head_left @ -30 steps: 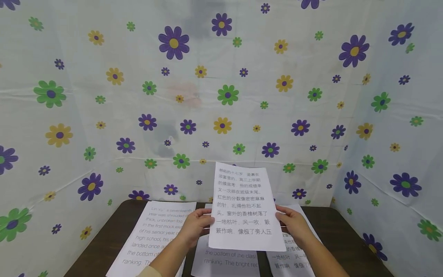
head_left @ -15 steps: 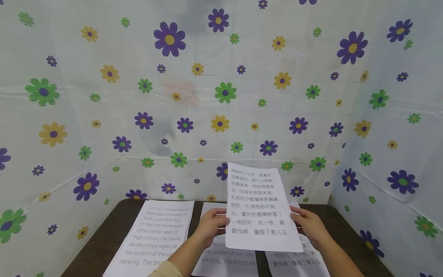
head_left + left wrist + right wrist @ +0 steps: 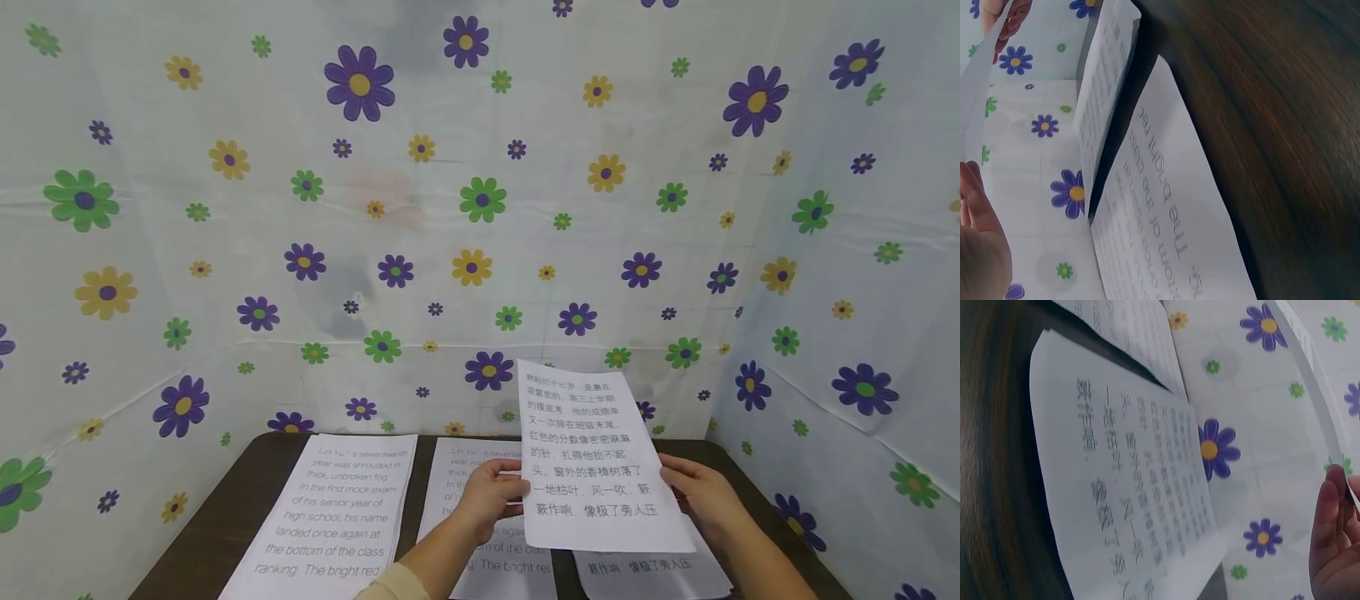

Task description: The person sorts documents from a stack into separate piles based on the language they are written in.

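A white sheet of paper [image 3: 588, 467] printed with Chinese text is held up above the table, its top leaning away. My left hand [image 3: 491, 500] pinches its left edge, and my right hand [image 3: 701, 496] pinches its right edge. Beneath it lies a right-hand stack of Chinese-text paper [image 3: 1122, 462], mostly hidden in the head view. To the left of that, a middle stack of English-text paper [image 3: 517, 575] lies partly behind my left hand and forearm. The left wrist view shows the held sheet nearly edge-on, with my left hand [image 3: 982, 237] at its lower end.
Another stack of English-text paper [image 3: 322, 517] lies on the left of the dark wooden table [image 3: 202, 525]. Narrow strips of tabletop separate the stacks. A white cloth [image 3: 420, 317] with purple, green and yellow flowers hangs behind the table and along its sides.
Both hands have carried the held sheet to the right, from over the middle stack to over the right stack, and slightly lower. More of the left and middle stacks shows now.
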Demonstrator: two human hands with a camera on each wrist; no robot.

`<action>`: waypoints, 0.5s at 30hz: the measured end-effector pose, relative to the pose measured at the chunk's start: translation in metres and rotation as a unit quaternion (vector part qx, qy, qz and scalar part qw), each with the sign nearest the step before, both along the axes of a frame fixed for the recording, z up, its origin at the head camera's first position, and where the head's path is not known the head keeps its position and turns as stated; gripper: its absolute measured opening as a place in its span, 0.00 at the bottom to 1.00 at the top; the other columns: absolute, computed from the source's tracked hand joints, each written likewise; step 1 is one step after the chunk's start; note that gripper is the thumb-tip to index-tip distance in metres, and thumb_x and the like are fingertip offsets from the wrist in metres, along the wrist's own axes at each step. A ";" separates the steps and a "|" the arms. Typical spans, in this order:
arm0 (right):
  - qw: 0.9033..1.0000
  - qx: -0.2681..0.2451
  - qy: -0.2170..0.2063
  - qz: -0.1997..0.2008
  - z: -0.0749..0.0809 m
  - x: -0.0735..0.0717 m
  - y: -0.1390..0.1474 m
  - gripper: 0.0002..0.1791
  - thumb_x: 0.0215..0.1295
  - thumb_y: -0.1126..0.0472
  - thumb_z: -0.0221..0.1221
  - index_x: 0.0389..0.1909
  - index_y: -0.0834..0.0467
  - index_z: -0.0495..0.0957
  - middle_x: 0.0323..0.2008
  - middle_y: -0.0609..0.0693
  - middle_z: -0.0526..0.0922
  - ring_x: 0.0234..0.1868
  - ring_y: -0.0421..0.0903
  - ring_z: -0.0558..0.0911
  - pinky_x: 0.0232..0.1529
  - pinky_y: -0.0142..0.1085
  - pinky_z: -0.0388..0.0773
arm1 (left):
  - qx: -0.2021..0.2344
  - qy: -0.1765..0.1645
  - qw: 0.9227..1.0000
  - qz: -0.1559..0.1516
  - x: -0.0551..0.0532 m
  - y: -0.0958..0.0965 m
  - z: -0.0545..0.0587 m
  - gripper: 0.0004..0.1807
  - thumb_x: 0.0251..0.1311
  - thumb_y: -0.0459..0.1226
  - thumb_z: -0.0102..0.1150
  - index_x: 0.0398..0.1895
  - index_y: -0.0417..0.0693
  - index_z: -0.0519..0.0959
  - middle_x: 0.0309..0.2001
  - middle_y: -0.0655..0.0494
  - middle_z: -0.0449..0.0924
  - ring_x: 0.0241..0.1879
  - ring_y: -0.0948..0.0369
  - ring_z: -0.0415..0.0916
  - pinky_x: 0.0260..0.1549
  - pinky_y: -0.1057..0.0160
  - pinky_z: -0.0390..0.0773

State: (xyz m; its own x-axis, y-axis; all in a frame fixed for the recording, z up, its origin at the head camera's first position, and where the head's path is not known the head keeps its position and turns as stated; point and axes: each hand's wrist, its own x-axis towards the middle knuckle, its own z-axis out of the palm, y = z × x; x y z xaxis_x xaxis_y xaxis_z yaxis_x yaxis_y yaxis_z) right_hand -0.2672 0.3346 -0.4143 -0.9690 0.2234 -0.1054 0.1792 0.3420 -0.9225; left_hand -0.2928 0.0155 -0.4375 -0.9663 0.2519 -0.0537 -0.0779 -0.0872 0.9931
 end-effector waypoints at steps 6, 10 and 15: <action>1.000 0.015 -0.005 -0.004 -0.002 0.003 0.018 0.30 0.72 0.57 0.52 0.68 0.70 0.63 0.56 0.66 0.79 0.39 0.47 0.84 0.41 0.41 0.85 | -0.003 -0.003 1.000 0.002 0.000 0.020 -0.005 0.20 0.54 0.29 0.62 0.53 0.39 0.76 0.37 0.52 0.85 0.31 0.62 0.84 0.33 0.62 0.87; 1.000 0.024 -0.007 -0.001 -0.005 0.003 0.029 0.30 0.72 0.57 0.52 0.68 0.72 0.62 0.53 0.66 0.80 0.38 0.46 0.84 0.40 0.41 0.85 | -0.008 -0.006 1.000 0.003 0.001 0.030 -0.009 0.20 0.54 0.28 0.62 0.52 0.39 0.76 0.37 0.52 0.83 0.31 0.62 0.83 0.33 0.63 0.86; 0.999 0.045 -0.025 -0.005 -0.012 0.003 0.039 0.31 0.71 0.55 0.53 0.67 0.72 0.63 0.54 0.67 0.80 0.39 0.45 0.83 0.43 0.42 0.85 | -0.015 -0.014 1.000 0.003 0.004 0.040 -0.015 0.20 0.54 0.28 0.62 0.53 0.39 0.76 0.38 0.52 0.82 0.31 0.62 0.82 0.31 0.65 0.85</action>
